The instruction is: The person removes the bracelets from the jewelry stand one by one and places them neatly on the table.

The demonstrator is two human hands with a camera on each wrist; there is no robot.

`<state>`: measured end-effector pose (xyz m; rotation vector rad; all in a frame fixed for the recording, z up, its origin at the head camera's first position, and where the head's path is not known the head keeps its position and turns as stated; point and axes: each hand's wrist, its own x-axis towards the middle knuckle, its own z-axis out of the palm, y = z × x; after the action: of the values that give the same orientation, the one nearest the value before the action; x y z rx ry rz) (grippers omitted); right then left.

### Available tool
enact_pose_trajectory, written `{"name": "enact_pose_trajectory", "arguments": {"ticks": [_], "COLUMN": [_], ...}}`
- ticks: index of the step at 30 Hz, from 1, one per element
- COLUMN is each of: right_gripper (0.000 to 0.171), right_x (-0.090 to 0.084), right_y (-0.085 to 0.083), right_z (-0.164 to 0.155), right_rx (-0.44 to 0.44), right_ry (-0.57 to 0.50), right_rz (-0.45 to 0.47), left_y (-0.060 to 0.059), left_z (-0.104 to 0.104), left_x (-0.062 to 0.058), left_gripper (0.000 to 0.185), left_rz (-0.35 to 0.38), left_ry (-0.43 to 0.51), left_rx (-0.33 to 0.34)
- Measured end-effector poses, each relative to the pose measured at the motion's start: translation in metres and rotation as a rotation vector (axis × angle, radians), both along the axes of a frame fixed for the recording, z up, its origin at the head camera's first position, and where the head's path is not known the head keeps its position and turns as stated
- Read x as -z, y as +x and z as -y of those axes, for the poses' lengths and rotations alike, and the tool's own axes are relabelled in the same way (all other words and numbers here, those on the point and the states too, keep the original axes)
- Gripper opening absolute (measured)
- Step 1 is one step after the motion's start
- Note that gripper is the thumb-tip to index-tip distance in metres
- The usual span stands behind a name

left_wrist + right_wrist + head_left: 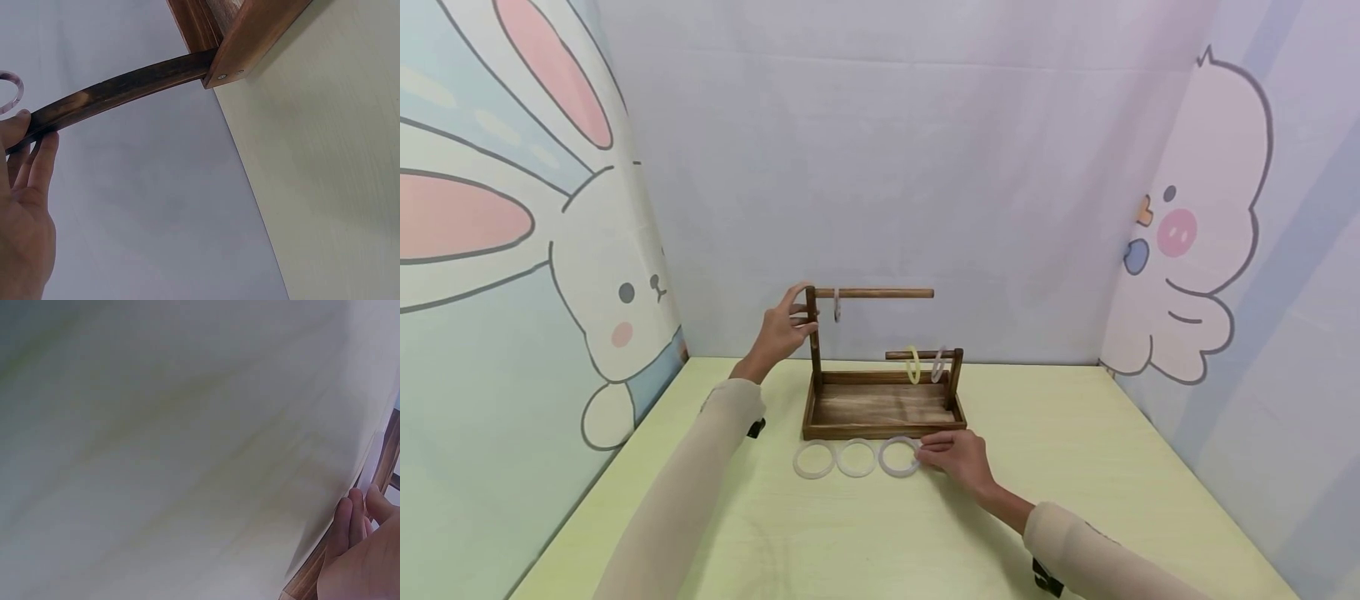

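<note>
My left hand (778, 333) grips the tall left post (816, 358) of a dark wooden bangle stand, near its top. In the left wrist view the thumb and fingers lie on either side of that post (119, 90). My right hand (961, 460) pinches the right edge of a pale lilac bangle (898, 474) lying before the stand; part of the ring is hidden by the fingers. In the right wrist view the bangle (373, 461) shows beyond the thumb. Left of it lie a whitish bangle (857, 475) and another whitish bangle (814, 477), both flat.
A mottled bangle (837, 316) hangs on the upper bar (887, 293). On the lower bar (895, 356) hang a yellow bangle (917, 367) and a pale purple bangle (934, 372). The stand's base is a shallow tray (883, 432). Cartoon-printed curtains surround the pale yellow table (820, 550).
</note>
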<state>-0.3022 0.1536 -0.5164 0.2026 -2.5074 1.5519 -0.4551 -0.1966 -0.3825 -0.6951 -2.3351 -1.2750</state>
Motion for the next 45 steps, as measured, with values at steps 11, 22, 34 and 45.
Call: {"name": "enact_pose_trajectory", "arguments": {"ticks": [11, 22, 34, 45], "right_gripper": [0.021, 0.019, 0.017, 0.019], "right_x": [-0.0021, -0.0015, 0.0003, -0.0016], "right_y": [0.0022, 0.0034, 0.0052, 0.0066], "right_z": [0.0000, -0.0005, -0.0014, -0.0038], "right_rx": [0.006, 0.014, 0.026, -0.007], "right_ry": [0.002, 0.015, 0.064, 0.032], "right_rz": [0.007, 0.000, -0.021, 0.006], "left_y": [-0.0004, 0.0019, 0.0032, 0.0050], "left_z": [-0.0003, 0.0001, 0.0021, 0.0018], "left_x": [0.0005, 0.0004, 0.0024, 0.0016], "left_gripper": [0.082, 0.082, 0.082, 0.082], "left_rz": [-0.004, -0.029, 0.002, 0.000], "left_ry": [-0.012, -0.018, -0.001, -0.001], "left_rx": [-0.013, -0.011, 0.002, 0.006]}}
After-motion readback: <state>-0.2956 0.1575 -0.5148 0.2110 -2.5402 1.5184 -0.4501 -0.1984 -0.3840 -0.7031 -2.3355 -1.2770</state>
